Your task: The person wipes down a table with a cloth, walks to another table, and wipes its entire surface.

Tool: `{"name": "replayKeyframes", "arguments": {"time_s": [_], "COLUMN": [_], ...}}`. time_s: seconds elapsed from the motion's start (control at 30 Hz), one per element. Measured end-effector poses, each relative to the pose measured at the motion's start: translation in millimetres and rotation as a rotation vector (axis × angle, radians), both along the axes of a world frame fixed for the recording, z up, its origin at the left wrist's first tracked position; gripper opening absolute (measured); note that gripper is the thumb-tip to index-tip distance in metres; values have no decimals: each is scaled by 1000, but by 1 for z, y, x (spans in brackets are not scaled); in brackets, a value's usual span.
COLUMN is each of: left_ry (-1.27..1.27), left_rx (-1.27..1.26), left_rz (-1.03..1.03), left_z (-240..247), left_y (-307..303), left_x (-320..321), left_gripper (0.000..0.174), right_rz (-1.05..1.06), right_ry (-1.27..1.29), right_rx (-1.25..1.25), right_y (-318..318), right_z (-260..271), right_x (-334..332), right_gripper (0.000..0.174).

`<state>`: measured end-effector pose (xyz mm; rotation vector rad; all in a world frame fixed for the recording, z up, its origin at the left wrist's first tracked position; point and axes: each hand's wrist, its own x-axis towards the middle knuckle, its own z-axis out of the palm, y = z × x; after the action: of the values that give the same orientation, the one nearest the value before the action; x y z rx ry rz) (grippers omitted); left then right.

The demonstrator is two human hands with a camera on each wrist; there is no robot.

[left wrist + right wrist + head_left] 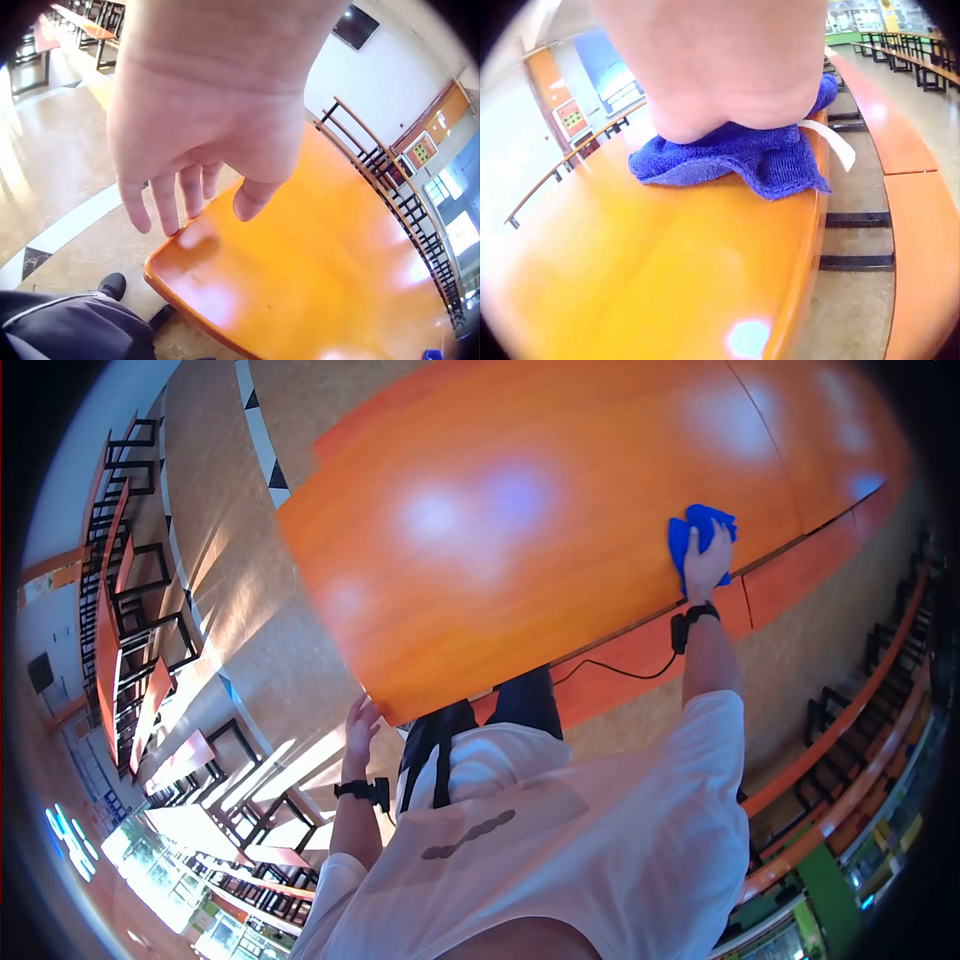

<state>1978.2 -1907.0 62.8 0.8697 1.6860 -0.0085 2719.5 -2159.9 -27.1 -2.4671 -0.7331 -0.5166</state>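
Note:
A blue cloth [678, 540] lies bunched on the orange table [480, 620], close to its long edge. My right hand [708, 565] holds it from above, thumb and fingers spread over its folds. In the right wrist view the cloth [780, 169] bulges out under the heel of the hand, which hides the fingers; a white strip [838, 144] sticks out beside it. My left hand [360, 728] is at the table's near left corner, holding nothing. The left wrist view shows its fingers [163, 206] hanging loosely, with fingertips right at the table edge.
An orange bench [640, 650] runs along the table's near side, with a black cable [630, 675] in front of it. Rows of tables and benches [125, 610] stand to the left, more benches [850, 730] to the right. My legs [525, 705] are close against the table.

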Motion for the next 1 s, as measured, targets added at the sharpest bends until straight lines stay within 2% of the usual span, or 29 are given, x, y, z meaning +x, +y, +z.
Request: {"name": "replayKeyframes", "arguments": {"time_s": [0.13,0.3,0.4,0.5,0.63,0.77,0.87,1.0], "left_ry": [-104,-253,-269,-285,-235,-246,-255,-289], "left_rx": [-52,-133,9,120,181,174,147,139], "left_rz": [-80,-261,-304,-157,-4,75,75,-28], "left_z": [-2,15,8,16,44,28,19,14], "left_y": [17,47,68,81,96,106,113,125], "left_x": [-14,-40,-81,-141,-201,-233,-224,-196], "left_gripper": [59,57,57,56,59,61,60,56], "right_rz": [217,534,765,907,930,1024,1084,1111], "right_ry": [8,193,345,368,381,347,340,348], "right_rx": [53,58,14,-28,-38,-102,-138,-164], "right_y": [57,150,203,239,260,256,258,259], "right_z": [7,7,33,46,51,47,51,52], "right_x": [-128,-365,-502,-596,-631,-617,-607,-587], "right_gripper": [45,48,51,50,53,54,53,53]}}
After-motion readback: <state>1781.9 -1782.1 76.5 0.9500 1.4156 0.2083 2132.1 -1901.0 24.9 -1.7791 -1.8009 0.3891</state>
